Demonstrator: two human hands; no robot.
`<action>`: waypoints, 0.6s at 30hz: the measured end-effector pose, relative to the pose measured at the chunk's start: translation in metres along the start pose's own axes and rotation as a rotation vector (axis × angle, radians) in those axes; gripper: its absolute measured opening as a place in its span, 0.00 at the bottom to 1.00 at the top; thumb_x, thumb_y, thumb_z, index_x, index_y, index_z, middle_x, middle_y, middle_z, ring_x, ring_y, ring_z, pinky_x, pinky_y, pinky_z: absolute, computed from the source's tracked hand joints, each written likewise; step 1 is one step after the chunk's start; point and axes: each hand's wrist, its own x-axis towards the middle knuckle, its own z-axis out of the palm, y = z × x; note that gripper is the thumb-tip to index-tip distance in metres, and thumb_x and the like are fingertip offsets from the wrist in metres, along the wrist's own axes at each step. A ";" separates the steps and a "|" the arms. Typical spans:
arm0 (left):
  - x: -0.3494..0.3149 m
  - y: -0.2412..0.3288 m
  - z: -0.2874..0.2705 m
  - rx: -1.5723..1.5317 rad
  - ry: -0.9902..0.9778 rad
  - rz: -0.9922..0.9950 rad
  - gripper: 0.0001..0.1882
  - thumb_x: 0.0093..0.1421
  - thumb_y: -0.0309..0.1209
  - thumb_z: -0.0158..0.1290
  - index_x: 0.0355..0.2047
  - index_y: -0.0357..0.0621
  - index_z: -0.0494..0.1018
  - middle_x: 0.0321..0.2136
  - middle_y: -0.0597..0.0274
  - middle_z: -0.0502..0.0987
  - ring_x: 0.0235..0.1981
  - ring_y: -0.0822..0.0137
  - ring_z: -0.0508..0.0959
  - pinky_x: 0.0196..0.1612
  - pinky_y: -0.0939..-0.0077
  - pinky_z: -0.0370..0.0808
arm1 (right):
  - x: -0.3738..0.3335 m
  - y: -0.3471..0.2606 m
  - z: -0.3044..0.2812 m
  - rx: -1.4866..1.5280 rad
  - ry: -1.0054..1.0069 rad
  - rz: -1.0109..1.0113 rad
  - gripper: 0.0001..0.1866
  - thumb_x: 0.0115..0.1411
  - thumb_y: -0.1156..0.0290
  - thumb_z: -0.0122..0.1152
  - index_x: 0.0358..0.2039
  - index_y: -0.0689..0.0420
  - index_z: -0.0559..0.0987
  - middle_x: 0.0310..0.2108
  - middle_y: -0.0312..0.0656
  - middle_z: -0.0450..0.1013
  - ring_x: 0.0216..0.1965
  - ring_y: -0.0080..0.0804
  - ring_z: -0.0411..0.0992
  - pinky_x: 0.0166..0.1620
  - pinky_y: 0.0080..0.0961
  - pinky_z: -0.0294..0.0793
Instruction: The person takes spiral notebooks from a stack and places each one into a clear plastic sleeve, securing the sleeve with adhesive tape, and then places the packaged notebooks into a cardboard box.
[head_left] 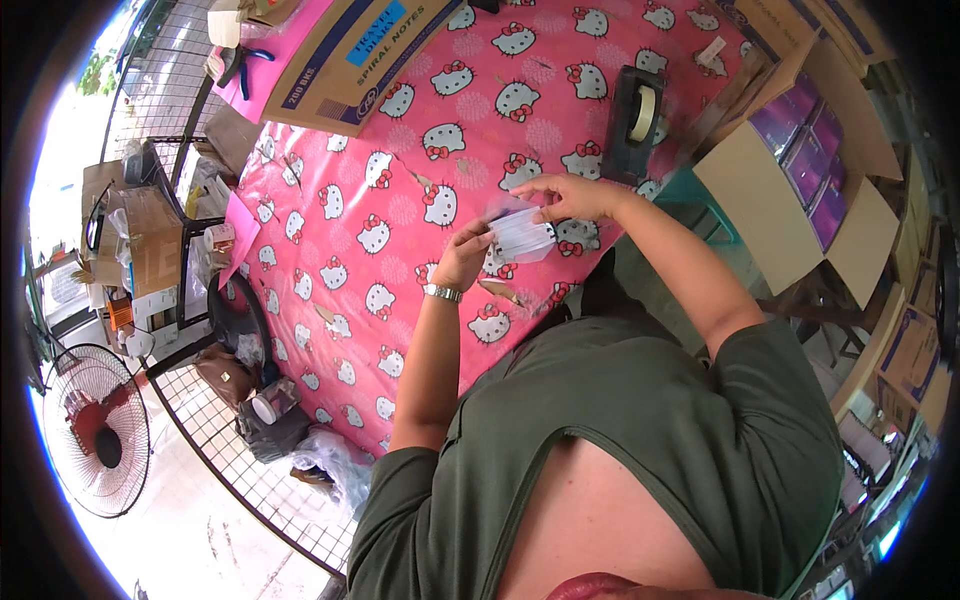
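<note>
Over the pink, cat-patterned tablecloth (420, 290), both hands are at a small white packet (522, 238) that looks partly wrapped in clear plastic. My left hand (463, 258), with a metal watch on its wrist, pinches the packet's left edge. From the upper right, my right hand (570, 197) bends over the packet, its fingers closed at the top edge and the plastic there. What lies inside the packet is too small to make out. Beyond my right hand stands a black tape dispenser (632, 125) with a roll of clear tape.
An open carton (800, 170) of purple packs stands at the right. At the table's far side is a large closed carton (350, 75), with blue-handled pliers (245, 70) beside it. A standing fan (95, 430) and wire mesh are at the left.
</note>
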 end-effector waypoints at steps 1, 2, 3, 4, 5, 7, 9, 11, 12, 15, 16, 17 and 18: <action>0.004 0.000 0.002 0.062 0.022 -0.017 0.22 0.58 0.27 0.49 0.54 0.35 0.67 0.49 0.61 0.73 0.52 0.68 0.69 0.58 0.73 0.60 | 0.007 0.008 0.003 -0.018 -0.002 -0.020 0.30 0.52 0.61 0.67 0.56 0.49 0.72 0.46 0.41 0.71 0.45 0.28 0.68 0.47 0.25 0.68; 0.008 0.001 0.003 0.124 0.045 -0.033 0.22 0.58 0.27 0.51 0.53 0.35 0.68 0.49 0.61 0.73 0.52 0.68 0.70 0.57 0.74 0.60 | 0.010 0.012 0.005 0.000 0.006 -0.045 0.27 0.52 0.62 0.67 0.53 0.50 0.74 0.44 0.40 0.71 0.43 0.28 0.69 0.47 0.25 0.68; 0.012 0.002 0.003 0.175 0.094 -0.029 0.20 0.56 0.29 0.56 0.48 0.35 0.73 0.46 0.60 0.75 0.48 0.69 0.72 0.52 0.75 0.66 | 0.014 0.010 0.006 0.011 0.012 -0.072 0.23 0.51 0.63 0.67 0.49 0.51 0.76 0.42 0.39 0.72 0.42 0.27 0.69 0.46 0.25 0.69; 0.014 0.003 0.004 0.356 0.143 0.018 0.18 0.56 0.28 0.56 0.47 0.36 0.74 0.46 0.60 0.75 0.48 0.68 0.73 0.51 0.74 0.67 | 0.016 0.008 0.006 0.022 0.018 -0.099 0.20 0.51 0.64 0.67 0.46 0.52 0.79 0.40 0.38 0.73 0.40 0.27 0.69 0.45 0.25 0.69; 0.015 0.002 0.005 0.536 0.192 0.067 0.16 0.56 0.27 0.56 0.45 0.36 0.75 0.46 0.61 0.75 0.47 0.68 0.73 0.50 0.73 0.69 | 0.017 0.006 0.006 -0.022 0.038 -0.116 0.17 0.50 0.65 0.67 0.42 0.53 0.80 0.38 0.37 0.73 0.39 0.26 0.70 0.44 0.25 0.69; 0.015 0.016 0.030 1.112 0.306 0.407 0.11 0.51 0.24 0.59 0.36 0.39 0.80 0.40 0.61 0.77 0.39 0.66 0.77 0.42 0.75 0.74 | 0.017 -0.001 0.004 -0.110 0.079 -0.144 0.10 0.49 0.69 0.66 0.34 0.55 0.82 0.32 0.36 0.73 0.35 0.26 0.70 0.40 0.26 0.70; 0.012 0.025 0.055 1.304 0.425 0.401 0.11 0.49 0.22 0.58 0.35 0.41 0.80 0.37 0.59 0.77 0.35 0.64 0.77 0.38 0.75 0.74 | 0.017 -0.002 0.013 -0.077 0.186 -0.172 0.07 0.48 0.71 0.65 0.30 0.56 0.81 0.30 0.35 0.73 0.34 0.26 0.71 0.38 0.26 0.71; 0.006 0.022 0.066 1.399 0.475 0.440 0.13 0.47 0.19 0.56 0.35 0.41 0.80 0.32 0.57 0.77 0.30 0.61 0.78 0.33 0.73 0.74 | 0.013 -0.001 0.020 -0.109 0.224 -0.223 0.07 0.47 0.72 0.64 0.29 0.57 0.81 0.29 0.35 0.72 0.32 0.28 0.71 0.35 0.26 0.71; 0.002 0.022 0.067 1.373 0.429 0.459 0.14 0.47 0.18 0.55 0.36 0.40 0.79 0.33 0.57 0.77 0.31 0.61 0.78 0.33 0.74 0.75 | 0.009 -0.004 0.021 -0.158 0.213 -0.260 0.08 0.47 0.73 0.63 0.29 0.57 0.80 0.30 0.35 0.72 0.32 0.29 0.72 0.34 0.26 0.71; -0.017 0.034 0.063 1.293 0.210 0.460 0.19 0.47 0.15 0.52 0.41 0.40 0.77 0.36 0.57 0.76 0.38 0.59 0.78 0.40 0.71 0.75 | -0.014 -0.014 0.014 -0.220 0.172 -0.385 0.09 0.46 0.72 0.64 0.31 0.58 0.79 0.33 0.36 0.71 0.34 0.33 0.71 0.36 0.28 0.71; -0.022 0.034 0.064 1.308 0.165 0.496 0.19 0.47 0.15 0.52 0.41 0.39 0.77 0.38 0.57 0.76 0.40 0.58 0.77 0.42 0.70 0.75 | -0.022 -0.019 0.011 -0.224 0.158 -0.427 0.09 0.46 0.71 0.64 0.31 0.58 0.79 0.34 0.35 0.71 0.35 0.34 0.71 0.37 0.30 0.71; -0.026 0.034 0.065 1.322 0.119 0.533 0.19 0.47 0.15 0.52 0.41 0.39 0.77 0.40 0.57 0.75 0.42 0.57 0.77 0.44 0.69 0.75 | -0.027 -0.024 0.011 -0.345 0.167 -0.493 0.09 0.46 0.71 0.64 0.30 0.58 0.79 0.35 0.35 0.70 0.37 0.35 0.70 0.39 0.30 0.70; -0.030 0.035 0.065 1.336 0.081 0.571 0.20 0.47 0.15 0.52 0.42 0.39 0.77 0.42 0.56 0.75 0.44 0.56 0.76 0.45 0.67 0.74 | -0.030 -0.030 0.011 -0.467 0.168 -0.563 0.09 0.46 0.70 0.65 0.30 0.57 0.79 0.36 0.35 0.69 0.38 0.35 0.70 0.41 0.31 0.69</action>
